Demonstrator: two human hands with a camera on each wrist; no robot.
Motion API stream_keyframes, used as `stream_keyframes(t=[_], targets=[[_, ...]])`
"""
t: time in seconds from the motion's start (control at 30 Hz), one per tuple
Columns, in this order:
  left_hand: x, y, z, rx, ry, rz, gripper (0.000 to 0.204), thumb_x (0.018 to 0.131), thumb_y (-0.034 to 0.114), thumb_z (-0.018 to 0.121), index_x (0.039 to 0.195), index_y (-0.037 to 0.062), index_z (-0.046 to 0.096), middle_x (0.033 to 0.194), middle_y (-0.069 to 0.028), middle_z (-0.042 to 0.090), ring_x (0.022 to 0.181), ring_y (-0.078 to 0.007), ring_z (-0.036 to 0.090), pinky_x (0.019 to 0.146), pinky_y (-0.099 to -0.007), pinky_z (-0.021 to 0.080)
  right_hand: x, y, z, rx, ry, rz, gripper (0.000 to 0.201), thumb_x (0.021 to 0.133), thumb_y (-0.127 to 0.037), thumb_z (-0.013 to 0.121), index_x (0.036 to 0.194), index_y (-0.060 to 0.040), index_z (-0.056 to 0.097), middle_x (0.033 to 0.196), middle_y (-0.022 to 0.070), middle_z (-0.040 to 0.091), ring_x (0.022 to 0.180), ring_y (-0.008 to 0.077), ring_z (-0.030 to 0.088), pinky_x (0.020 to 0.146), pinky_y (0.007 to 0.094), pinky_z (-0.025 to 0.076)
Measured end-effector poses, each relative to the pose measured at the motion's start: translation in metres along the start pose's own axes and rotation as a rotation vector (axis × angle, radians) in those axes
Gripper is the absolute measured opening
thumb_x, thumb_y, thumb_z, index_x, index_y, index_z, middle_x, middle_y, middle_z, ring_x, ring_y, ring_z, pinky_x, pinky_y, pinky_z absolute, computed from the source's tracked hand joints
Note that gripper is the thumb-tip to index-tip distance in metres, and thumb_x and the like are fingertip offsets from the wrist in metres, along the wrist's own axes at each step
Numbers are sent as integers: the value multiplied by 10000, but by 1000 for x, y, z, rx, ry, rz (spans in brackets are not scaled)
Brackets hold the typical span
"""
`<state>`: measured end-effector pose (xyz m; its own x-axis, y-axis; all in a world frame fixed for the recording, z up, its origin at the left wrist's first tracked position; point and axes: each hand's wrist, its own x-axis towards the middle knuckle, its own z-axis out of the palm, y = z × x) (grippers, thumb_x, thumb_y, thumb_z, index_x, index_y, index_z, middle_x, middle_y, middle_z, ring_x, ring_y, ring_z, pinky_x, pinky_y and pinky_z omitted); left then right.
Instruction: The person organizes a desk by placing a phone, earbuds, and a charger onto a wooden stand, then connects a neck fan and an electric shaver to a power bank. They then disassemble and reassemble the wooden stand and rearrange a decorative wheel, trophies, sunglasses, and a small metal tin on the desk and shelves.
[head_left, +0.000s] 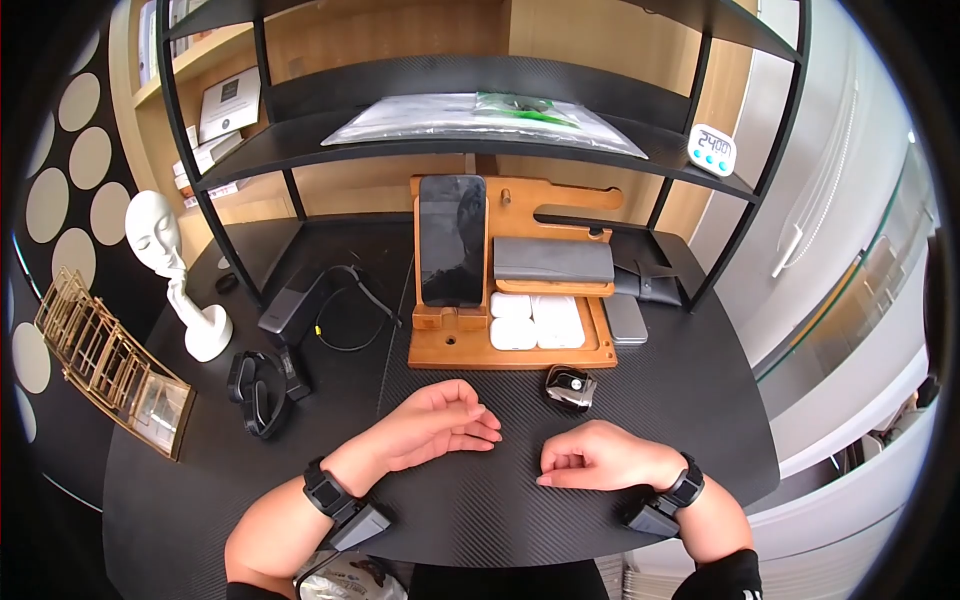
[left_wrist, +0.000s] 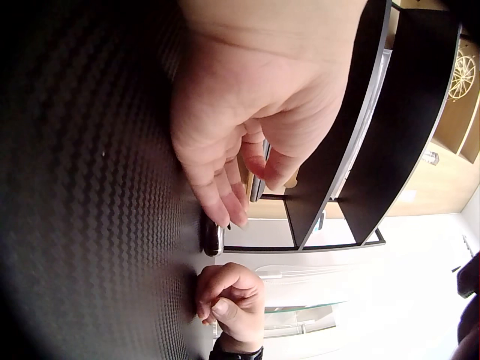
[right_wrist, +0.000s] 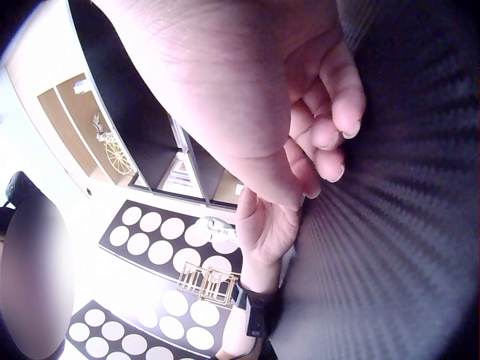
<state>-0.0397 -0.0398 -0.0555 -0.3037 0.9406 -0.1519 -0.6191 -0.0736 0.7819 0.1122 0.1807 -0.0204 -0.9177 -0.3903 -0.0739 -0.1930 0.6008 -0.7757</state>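
Note:
Both hands rest near the front of the black table, with nothing held in either. My left hand [head_left: 435, 425] lies on its outer side, fingers loosely bent towards the right hand. My right hand [head_left: 605, 458] is palm down, its fingers loosely curled under; the right wrist view shows the bare fingertips [right_wrist: 346, 129] close to the tabletop. Just beyond the right hand sits a small black and silver object [head_left: 570, 388]. Behind it stands a wooden desk organizer [head_left: 450, 355] with a dark phone [head_left: 452, 240], a grey case [head_left: 553, 260] and several white cases [head_left: 558, 322].
To the left are a black cable [head_left: 350, 348], a dark box-shaped device [head_left: 292, 312], a black strap-like band [head_left: 258, 395], a white face sculpture [head_left: 205, 330] and a gold wire rack [head_left: 110, 360]. A black shelf [head_left: 300, 140] spans the back, holding a white timer [head_left: 711, 150].

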Motion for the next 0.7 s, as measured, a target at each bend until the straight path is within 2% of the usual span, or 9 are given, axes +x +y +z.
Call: stream_keyframes(t=[0.4, 0.6, 0.7], targets=[[0, 1, 0, 26, -41, -11, 75, 940, 114, 510, 906, 51, 488, 1035, -151, 612, 990, -244, 617, 886, -385, 513, 0, 0, 0, 12, -3, 7, 169, 855, -225, 642, 797, -70, 606, 549, 7, 532, 476, 112, 489, 473, 261, 363], [-2, 0, 2, -34, -14, -17, 154, 938, 121, 517, 796, 68, 494, 990, -148, 626, 958, -245, 629, 869, -382, 519, 1, -1, -1, 0, -7, 16, 170, 853, -226, 640, 798, -69, 608, 550, 14, 530, 477, 121, 492, 474, 270, 363], [-2, -1, 0, 40, -8, -15, 194, 934, 123, 528, 749, 81, 486, 963, -136, 631, 916, -233, 638, 856, -377, 523, 0, -1, -1, 5, -7, 15, 170, 853, -227, 637, 800, -69, 609, 548, 17, 529, 480, 125, 493, 476, 272, 362]])
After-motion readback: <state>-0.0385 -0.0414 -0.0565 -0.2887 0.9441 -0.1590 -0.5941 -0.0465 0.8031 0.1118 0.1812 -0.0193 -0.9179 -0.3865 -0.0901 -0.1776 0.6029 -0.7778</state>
